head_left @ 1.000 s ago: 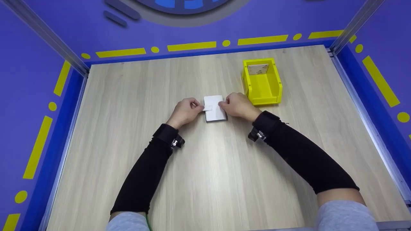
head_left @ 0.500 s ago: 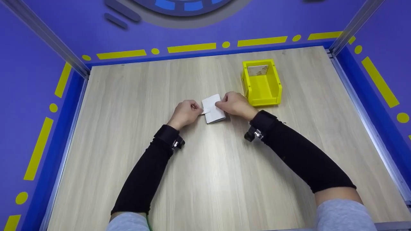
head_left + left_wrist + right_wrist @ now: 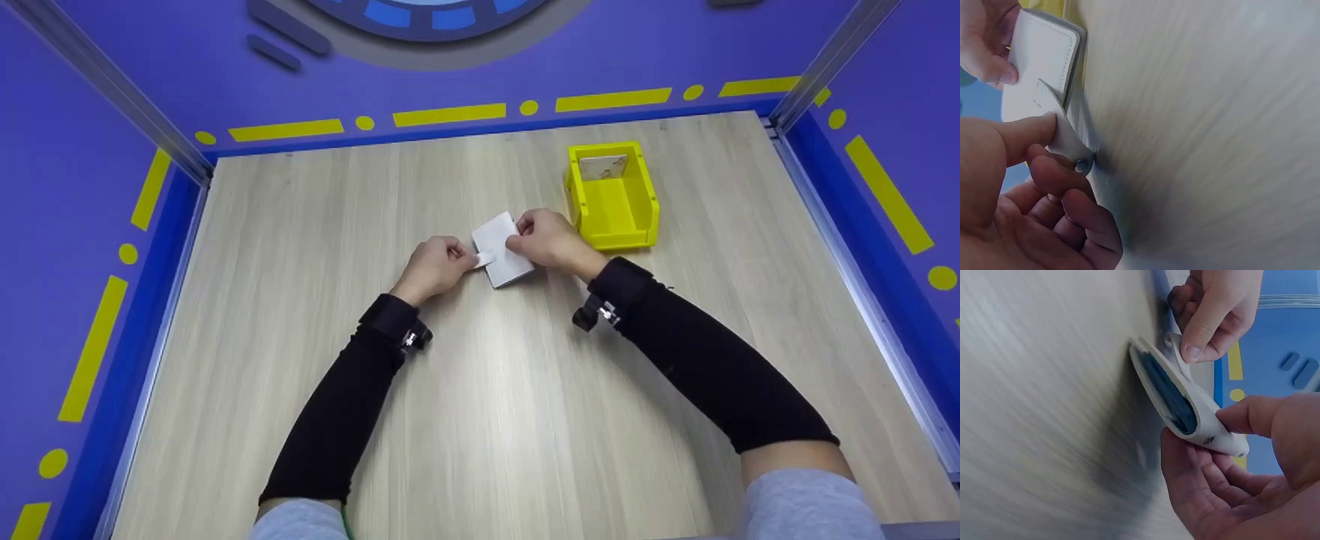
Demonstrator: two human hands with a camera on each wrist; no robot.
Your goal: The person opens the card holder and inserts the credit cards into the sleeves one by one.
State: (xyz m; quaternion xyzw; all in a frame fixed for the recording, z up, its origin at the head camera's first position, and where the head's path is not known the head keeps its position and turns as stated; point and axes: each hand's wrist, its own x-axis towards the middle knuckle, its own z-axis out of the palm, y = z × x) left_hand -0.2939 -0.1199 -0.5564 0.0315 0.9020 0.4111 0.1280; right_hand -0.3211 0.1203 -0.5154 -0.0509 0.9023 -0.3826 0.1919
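Note:
A small white card holder (image 3: 498, 234) with stitched edges is tilted between the two hands, just over the tabletop. In the right wrist view, bluish sleeves (image 3: 1167, 391) show inside its folded cover. My left hand (image 3: 433, 268) pinches the strap (image 3: 1069, 139) between thumb and index finger. Near the strap's free end is a round metal snap (image 3: 1082, 165). On the opposite side, my right hand (image 3: 551, 241) grips the folded spine edge, thumb on the upper cover and fingers beneath. A metal stud (image 3: 1209, 439) sits on that spine.
A yellow open-front bin (image 3: 621, 239) stands just behind and right of the right hand, with a pale printed card (image 3: 602, 166) at its back wall. Blue-purple panels (image 3: 450, 90) border the wood-grain table (image 3: 480, 435) at the back and sides.
The card holder has turned counterclockwise in the head view, from nearly straight to slanted. Both hands keep their holds, and the bin stays in place.

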